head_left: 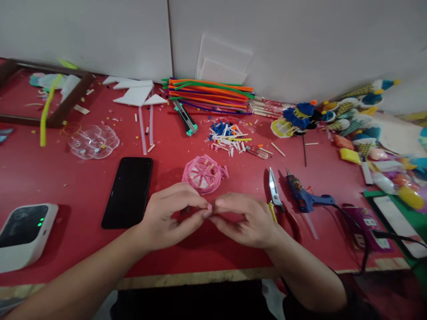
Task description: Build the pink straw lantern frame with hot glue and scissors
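My left hand (171,215) is closed in a pinch, with a small pink piece (209,207) between thumb and forefinger. Right against it, the fingertips of my right hand (245,218) pinch at the same piece; its exact shape is mostly hidden by the fingers. Just beyond both hands, a round pink craft piece (202,174) with spokes and coiled edges lies on the red table (170,155). Scissors (274,189) with a yellow and red handle lie close to the right hand, partly covered by it.
A black phone (127,193) lies left of my hands, a white device (30,233) farther left. On the right rests a blue glue gun (302,191) with its cord. Behind are a cutter (185,118), pipe cleaners (210,95), scraps (230,135) and a clear flower-shaped tray (93,142).
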`<state>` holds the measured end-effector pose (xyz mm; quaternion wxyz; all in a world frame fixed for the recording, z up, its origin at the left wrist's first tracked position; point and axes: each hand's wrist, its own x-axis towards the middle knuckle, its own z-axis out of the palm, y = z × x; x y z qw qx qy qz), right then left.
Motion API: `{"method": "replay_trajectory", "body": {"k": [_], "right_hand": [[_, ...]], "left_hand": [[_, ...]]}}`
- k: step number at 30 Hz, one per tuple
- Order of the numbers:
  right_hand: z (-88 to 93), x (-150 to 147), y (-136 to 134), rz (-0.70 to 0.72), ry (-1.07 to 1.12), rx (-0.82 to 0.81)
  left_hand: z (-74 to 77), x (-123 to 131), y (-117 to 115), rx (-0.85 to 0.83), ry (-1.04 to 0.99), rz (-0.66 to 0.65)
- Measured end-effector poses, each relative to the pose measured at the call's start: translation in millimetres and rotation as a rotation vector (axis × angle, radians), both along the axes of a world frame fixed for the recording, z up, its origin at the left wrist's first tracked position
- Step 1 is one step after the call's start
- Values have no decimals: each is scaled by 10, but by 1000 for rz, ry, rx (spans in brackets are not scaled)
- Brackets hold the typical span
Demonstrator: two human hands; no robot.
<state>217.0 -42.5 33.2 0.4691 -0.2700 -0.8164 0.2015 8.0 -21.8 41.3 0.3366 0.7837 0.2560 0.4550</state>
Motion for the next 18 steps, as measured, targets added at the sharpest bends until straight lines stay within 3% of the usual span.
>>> {"method": "replay_trajectory", "body": {"k": [7,18], "right_hand": [[-18,29,22,42,-44,46],[10,79,45,-34,-124,166]], "left_hand": [[20,26,-33,-163,-11,-31],[20,24,-46,-124,52,-40]]}}
